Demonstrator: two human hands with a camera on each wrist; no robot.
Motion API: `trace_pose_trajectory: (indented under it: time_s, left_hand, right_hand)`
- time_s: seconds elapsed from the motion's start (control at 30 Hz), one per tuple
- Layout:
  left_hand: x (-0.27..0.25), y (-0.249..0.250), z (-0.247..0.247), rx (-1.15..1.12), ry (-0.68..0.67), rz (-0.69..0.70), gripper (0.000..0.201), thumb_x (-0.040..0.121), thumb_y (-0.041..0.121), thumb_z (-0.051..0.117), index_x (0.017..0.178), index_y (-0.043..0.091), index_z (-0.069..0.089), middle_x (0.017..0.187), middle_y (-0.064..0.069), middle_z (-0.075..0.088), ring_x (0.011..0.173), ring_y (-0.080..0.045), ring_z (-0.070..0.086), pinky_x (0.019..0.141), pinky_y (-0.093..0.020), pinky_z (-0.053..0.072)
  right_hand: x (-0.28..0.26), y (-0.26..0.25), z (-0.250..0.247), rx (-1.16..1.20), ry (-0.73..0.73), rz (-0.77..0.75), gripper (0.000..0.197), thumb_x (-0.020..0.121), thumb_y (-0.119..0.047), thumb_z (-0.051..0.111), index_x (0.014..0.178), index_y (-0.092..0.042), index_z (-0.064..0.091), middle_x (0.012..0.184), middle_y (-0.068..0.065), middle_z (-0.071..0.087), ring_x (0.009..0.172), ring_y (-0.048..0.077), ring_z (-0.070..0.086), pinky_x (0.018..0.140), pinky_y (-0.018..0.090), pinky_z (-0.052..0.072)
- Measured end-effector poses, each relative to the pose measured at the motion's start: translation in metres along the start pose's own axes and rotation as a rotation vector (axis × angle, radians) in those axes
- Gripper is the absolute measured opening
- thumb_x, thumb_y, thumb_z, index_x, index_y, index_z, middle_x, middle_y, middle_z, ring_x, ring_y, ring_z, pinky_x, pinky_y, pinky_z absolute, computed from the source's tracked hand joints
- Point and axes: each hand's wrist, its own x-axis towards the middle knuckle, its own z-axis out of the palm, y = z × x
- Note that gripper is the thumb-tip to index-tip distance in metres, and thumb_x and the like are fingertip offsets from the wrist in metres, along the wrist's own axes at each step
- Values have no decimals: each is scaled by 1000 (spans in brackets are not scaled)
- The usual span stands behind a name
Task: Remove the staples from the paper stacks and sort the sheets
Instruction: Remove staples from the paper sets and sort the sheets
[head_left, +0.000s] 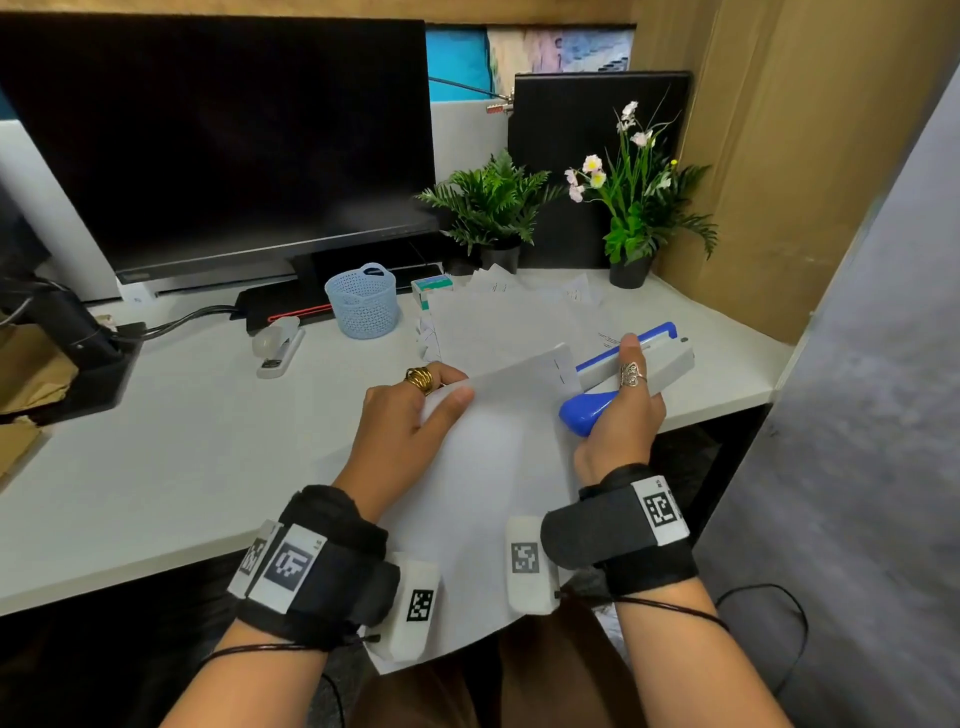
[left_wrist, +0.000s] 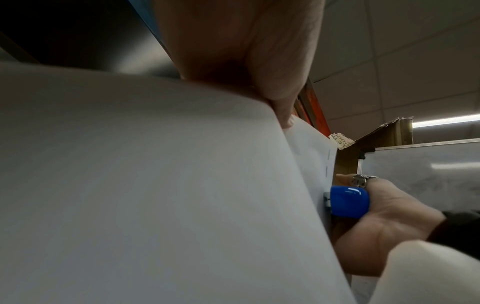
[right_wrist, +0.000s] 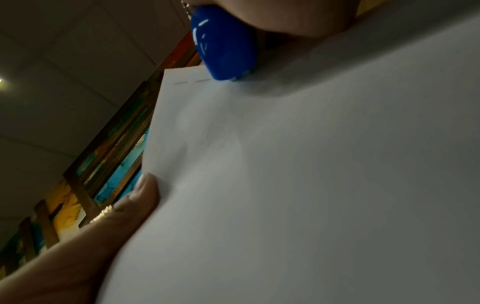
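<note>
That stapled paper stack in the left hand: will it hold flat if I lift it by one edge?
Probably not. The paper stack already bows over the desk edge under the left hand, so it looks floppy. Staples line one edge, so that side likely stays together while the stapler works.

A pale grey worktop (head_left: 182, 441) carries everything. At its back stands a dark monitor (head_left: 218, 140), with a black power strip (head_left: 283, 309) and cable below it. A white stapler (head_left: 279, 347) lies just left of a light blue mesh basket (head_left: 363, 304). Right of the basket sits a small green-and-white box (head_left: 431, 291), beside loose white sheets (head_left: 511, 317) spread flat. Two potted plants, a fern (head_left: 491, 208) and a flowering one (head_left: 636, 192), stand behind the sheets.
</note>
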Motion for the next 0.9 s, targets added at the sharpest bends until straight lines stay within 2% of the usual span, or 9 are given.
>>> trace_pose_trajectory:
  time_s: [0.07,0.17,0.27,0.37,0.47,0.53,0.63,0.8,0.9]
  left_hand:
    - [1,-1,2,13,6,11,24,82,62,44,86,43,59,91,8,69,92,-16,64,95,-45,45]
    - [0,-7,2,51,-29,-7,26,82,65,43,89,44,58,87,7,69,93,-20,62,96,-48,43]
    - [-2,-2,-1,181,-117,-18,27,76,65,49,77,40,58,76,16,64,78,-5,59,94,-40,42]
    - [-1,15,3,251,-169,-2,26,74,62,61,83,37,62,79,20,64,73,-1,60,83,-24,43]
    - [2,25,15,174,-204,-33,38,71,57,70,95,29,67,84,12,66,74,-4,60,71,-22,49]
    - [1,29,24,162,-246,-57,39,66,53,78,82,20,64,72,8,62,67,-5,56,62,-21,47]
    - [-4,29,31,183,-203,-66,50,63,42,83,55,17,41,51,7,37,48,-7,36,49,-17,30]
    - [-8,29,31,138,-191,-113,53,64,29,85,49,14,36,51,2,27,50,-10,25,53,-25,26]
    - [-13,27,29,63,-157,-121,53,64,22,85,45,17,35,48,6,24,47,-8,25,50,-20,25]
  right_hand:
    - [1,1,1,-9,-12,-25,13,85,-33,66,92,-29,56,89,-6,60,85,11,59,82,30,52]
    - [2,2,0,-41,-33,-36,12,85,-33,66,89,-26,58,86,-4,60,85,15,59,83,34,53]
    - [5,4,-2,-114,-72,-83,13,87,-25,65,95,-21,57,86,-4,60,88,16,59,85,33,51]
    - [1,10,-5,-202,-150,-144,9,88,-20,64,84,-25,57,83,-5,61,81,12,60,79,26,49]
    - [-7,18,-7,-268,-225,-172,11,87,-19,64,85,-25,55,83,-2,60,83,15,60,77,27,50]
    - [-12,21,-8,-301,-271,-186,8,87,-19,64,89,-22,56,83,0,60,83,17,61,76,29,53]
    - [-17,21,-10,-315,-322,-223,9,88,-17,63,86,-22,56,78,0,59,75,11,60,68,24,53]
    - [-22,24,-13,-303,-362,-227,11,88,-17,62,85,-26,56,78,0,58,75,10,60,68,25,53]
    - [-25,24,-14,-316,-399,-218,10,88,-18,62,85,-25,56,77,0,58,74,10,60,67,24,53]
